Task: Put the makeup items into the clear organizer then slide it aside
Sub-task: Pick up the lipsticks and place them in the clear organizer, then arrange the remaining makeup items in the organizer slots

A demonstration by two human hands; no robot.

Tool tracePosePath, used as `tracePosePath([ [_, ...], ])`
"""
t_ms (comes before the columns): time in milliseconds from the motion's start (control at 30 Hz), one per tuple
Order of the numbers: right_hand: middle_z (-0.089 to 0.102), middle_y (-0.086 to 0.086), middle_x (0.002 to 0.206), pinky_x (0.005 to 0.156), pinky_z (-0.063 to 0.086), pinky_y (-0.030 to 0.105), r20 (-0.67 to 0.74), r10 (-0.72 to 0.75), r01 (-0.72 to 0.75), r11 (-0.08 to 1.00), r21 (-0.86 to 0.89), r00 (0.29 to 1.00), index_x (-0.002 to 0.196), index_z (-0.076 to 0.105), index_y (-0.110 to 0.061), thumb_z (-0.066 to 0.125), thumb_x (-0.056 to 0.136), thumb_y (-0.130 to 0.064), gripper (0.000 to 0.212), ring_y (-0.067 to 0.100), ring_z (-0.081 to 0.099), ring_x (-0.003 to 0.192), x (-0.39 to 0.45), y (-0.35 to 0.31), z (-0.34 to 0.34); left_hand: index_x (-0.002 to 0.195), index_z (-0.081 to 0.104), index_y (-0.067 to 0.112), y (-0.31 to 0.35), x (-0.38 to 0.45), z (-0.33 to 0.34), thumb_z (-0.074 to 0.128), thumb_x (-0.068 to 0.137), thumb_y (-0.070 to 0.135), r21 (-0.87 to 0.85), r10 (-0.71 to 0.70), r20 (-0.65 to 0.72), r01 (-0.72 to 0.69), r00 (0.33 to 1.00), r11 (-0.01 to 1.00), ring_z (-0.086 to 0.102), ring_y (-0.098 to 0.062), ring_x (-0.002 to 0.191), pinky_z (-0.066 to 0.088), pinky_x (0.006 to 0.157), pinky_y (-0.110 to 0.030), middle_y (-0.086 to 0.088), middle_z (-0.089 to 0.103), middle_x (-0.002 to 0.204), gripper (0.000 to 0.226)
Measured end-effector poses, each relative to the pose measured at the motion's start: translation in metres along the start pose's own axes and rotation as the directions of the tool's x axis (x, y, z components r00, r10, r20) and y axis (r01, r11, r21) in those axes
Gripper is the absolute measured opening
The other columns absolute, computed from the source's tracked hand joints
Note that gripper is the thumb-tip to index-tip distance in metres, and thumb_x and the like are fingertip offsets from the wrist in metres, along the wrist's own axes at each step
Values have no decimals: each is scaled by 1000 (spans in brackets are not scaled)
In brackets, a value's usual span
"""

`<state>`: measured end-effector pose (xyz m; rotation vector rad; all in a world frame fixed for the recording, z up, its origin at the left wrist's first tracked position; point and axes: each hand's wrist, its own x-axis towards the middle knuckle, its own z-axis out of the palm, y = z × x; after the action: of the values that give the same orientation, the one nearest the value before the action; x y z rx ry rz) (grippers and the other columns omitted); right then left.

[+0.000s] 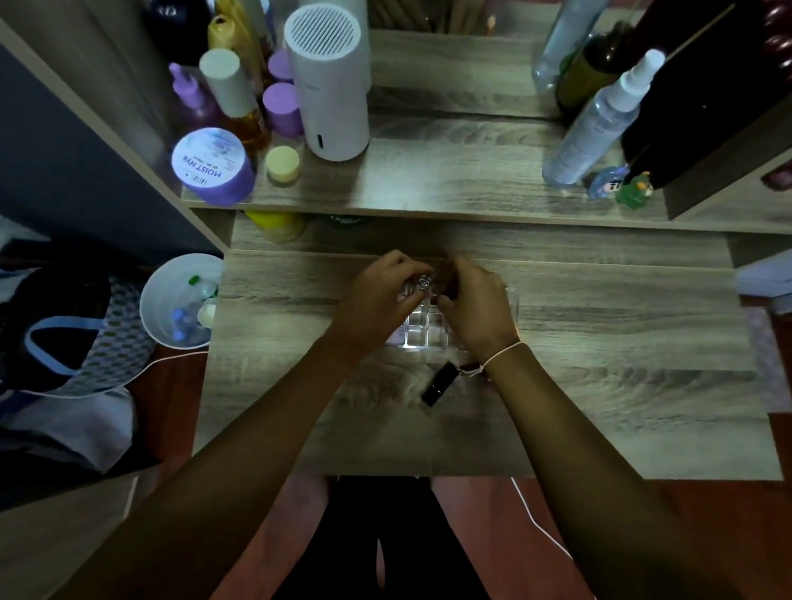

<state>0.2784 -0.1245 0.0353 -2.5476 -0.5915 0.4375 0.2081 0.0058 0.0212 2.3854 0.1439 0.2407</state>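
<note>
A clear organizer (422, 331) with square compartments sits mid-table, partly hidden under both hands. My left hand (378, 296) is closed around a small shiny, clear-capped makeup item (424, 284) held just above the organizer's far part. My right hand (472, 304) is curled beside it, fingertips meeting the same spot; what it grips is hidden. A black lipstick tube (439, 383) lies on the table just in front of the organizer, under my right wrist.
A raised shelf (438, 182) behind holds a white cylinder (333, 87), purple jars (212, 165), bottles at left and spray bottles (590, 126) at right. A white bowl (178, 300) stands off the table's left edge. A white cable runs at the front.
</note>
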Motion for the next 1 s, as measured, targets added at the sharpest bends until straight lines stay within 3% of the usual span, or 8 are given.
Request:
tracePosePath([
  [100,70,13,113,87,55,45,-21,-10,10,1000,25,1000,119,59,-12,71,80,-7,41,30,65,105,-2,2,-1,113,62,6,-2,0,2,69,81,9,-4,-7,-5,7,1000,1000,62,-22,91,54,79,-32,-14,63,105,33],
  [400,71,6,104,84,56,37,-155,-68,89,987,132,986,112,62,-16,70,77,-1,39,20,67,92,-24,14,-15,120,58,4,-6,-4,0,70,81,11,-28,-13,-7,12,1000,1000,61,-21,96,50,85,-25,-15,60,111,41],
  [533,71,6,102,83,56,40,-157,-34,54,990,127,987,118,59,-19,72,77,-1,46,24,68,85,-33,21,-17,126,53,6,-8,-6,-1,72,80,16,-30,-19,-28,18,999,999,53,-10,98,41,86,-17,-14,57,117,51],
  [667,70,8,104,80,53,33,-212,-36,65,989,134,977,119,57,-17,72,76,-2,48,25,68,81,-41,26,-21,130,50,11,-8,-9,-2,74,79,22,-17,-20,-70,19,997,1000,44,-4,102,38,88,-15,-12,53,121,58],
  [867,71,7,109,80,48,23,-280,-26,76,983,169,960,121,57,-18,70,79,-1,48,21,69,87,-55,28,-29,132,48,12,-2,-14,-5,74,77,25,31,-7,-96,10,995,999,52,-24,109,43,90,-25,-16,50,125,63],
  [1000,70,8,104,80,54,34,-262,14,31,985,168,965,120,56,-16,73,76,-1,49,24,67,79,-59,29,-32,132,48,11,4,-17,-9,75,76,23,30,7,-124,-3,992,1000,52,-28,112,44,92,-28,-18,51,125,63],
])
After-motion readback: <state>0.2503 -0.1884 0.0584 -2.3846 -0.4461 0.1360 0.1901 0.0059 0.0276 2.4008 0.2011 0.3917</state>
